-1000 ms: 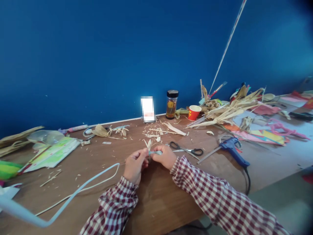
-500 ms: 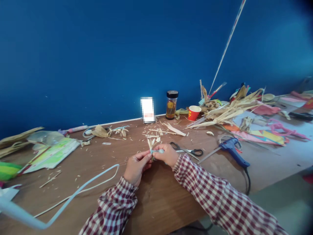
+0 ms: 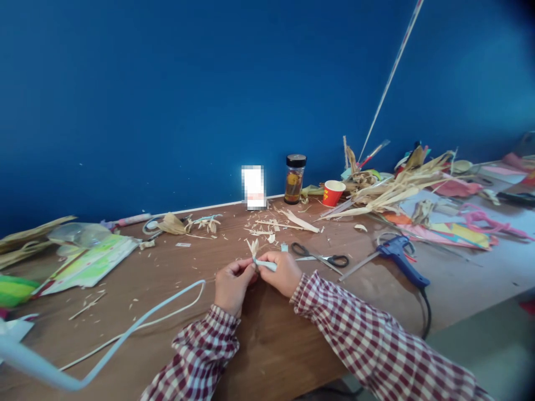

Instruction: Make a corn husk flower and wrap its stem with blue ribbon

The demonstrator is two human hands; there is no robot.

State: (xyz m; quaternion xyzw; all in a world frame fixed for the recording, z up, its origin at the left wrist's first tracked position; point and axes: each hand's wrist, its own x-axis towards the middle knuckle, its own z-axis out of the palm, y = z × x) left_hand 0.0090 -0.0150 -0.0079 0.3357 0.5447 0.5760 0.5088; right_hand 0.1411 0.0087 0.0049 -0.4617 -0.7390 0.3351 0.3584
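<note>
- Left hand (image 3: 231,284) – thumb and fingertips pinched together on the stem end of a small husk bundle (image 3: 253,247). The other fingers are curled under and the wrist is low over the table (image 3: 267,340).
- Right hand (image 3: 282,272) – thumb and forefinger pinch a pale blue strip (image 3: 267,264) that lies against the bundle's stem. The remaining fingers are folded into the palm.
- The husk bundle sits between the two hands, just above the table and in front of the person, with its pale tips fanning up and away. The two-sided pinch likely stops the stem from splaying and holds the strip taut against it.
- Whether the strip goes fully round the stem is hidden by the fingers, so I cannot tell.
- Scissors (image 3: 320,258) lie closed just beyond the right hand, with the glue gun (image 3: 402,258) further right – probably parked there within that hand's reach.
- Husk scraps (image 3: 267,227) are scattered behind the hands.
- A heap of dry husks (image 3: 397,186) is well apart on the right, and a jar (image 3: 295,179) and a red paper cup (image 3: 333,192) stand by the wall.
- A white cord (image 3: 137,324) loops across the table to the left, clear of both hands.
</note>
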